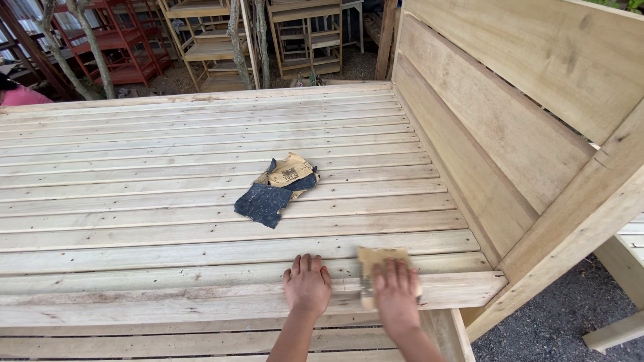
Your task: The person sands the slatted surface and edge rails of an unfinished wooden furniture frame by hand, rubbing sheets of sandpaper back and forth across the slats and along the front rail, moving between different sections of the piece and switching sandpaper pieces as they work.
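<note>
From the head camera, a big bare wooden bed frame (pixel 201 221) fills the view. Its top is made of long pale slats that run side to side. On the right stands a tall side panel (pixel 496 127) made of wide boards, with a slanted post (pixel 577 221) leaning across it.

Nothing stands in the way of the hands. A crumpled pile of used sandpaper (pixel 276 189) lies on the slats, well apart from the hands and farther up. One sheet in it is dark blue-grey and the other is tan with its paper back showing.

Behind the bed frame there are red shelf racks (pixel 114 40), pale wooden racks (pixel 268 33) and thin tree trunks (pixel 80 47). Grey gravel (pixel 557 315) shows at the bottom right.

The left hand (pixel 307 285) lies flat and open on a slat near the front edge, with nothing in it. Just beside it, the right hand (pixel 396 295) presses flat on a tan sheet of sandpaper (pixel 379 258). This hand looks blurry. The sheet sits on the slats near the front right corner, and its top edge sticks out past the fingers.
</note>
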Tool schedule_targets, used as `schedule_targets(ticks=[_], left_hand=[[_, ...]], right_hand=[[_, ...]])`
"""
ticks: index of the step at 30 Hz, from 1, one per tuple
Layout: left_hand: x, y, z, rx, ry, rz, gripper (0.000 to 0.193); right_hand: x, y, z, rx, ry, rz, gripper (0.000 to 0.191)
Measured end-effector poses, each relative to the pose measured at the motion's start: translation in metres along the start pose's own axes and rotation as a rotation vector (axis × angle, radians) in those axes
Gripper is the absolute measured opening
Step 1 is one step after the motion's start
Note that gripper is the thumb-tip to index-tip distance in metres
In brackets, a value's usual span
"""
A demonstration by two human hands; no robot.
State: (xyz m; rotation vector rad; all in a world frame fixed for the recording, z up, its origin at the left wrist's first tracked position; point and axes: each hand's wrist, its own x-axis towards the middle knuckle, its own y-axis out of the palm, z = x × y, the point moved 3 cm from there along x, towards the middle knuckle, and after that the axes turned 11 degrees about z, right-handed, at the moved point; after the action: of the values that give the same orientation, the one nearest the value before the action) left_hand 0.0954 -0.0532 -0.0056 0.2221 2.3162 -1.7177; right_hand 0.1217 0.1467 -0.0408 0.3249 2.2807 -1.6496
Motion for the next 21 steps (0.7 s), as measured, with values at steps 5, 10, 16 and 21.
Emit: schedule_targets(ticks=[5, 10, 16, 21], left_hand=[[0.004, 0.005, 0.006, -0.072, 0.011, -0.061, 0.049], [0.0, 0.002, 0.001, 0.006, 0.008, -0.031, 0.049], [-0.008, -0.01, -0.004, 0.029, -0.006, 0.007, 0.048], [-0.009, -0.007, -0.003, 0.043, -0.003, 0.001, 0.05]], right_hand=[[0.0, -0.006, 0.005, 0.021, -0.139, 0.002, 0.098], [-0.02, 0.016, -0.17, 0.235, 0.223, -0.289, 0.085], [0.014, 0.02, -0.035, 0.141, 0.051, -0.145, 0.072], [0.002, 0.016, -0.067, 0.036, -0.089, -0.154, 0.096]])
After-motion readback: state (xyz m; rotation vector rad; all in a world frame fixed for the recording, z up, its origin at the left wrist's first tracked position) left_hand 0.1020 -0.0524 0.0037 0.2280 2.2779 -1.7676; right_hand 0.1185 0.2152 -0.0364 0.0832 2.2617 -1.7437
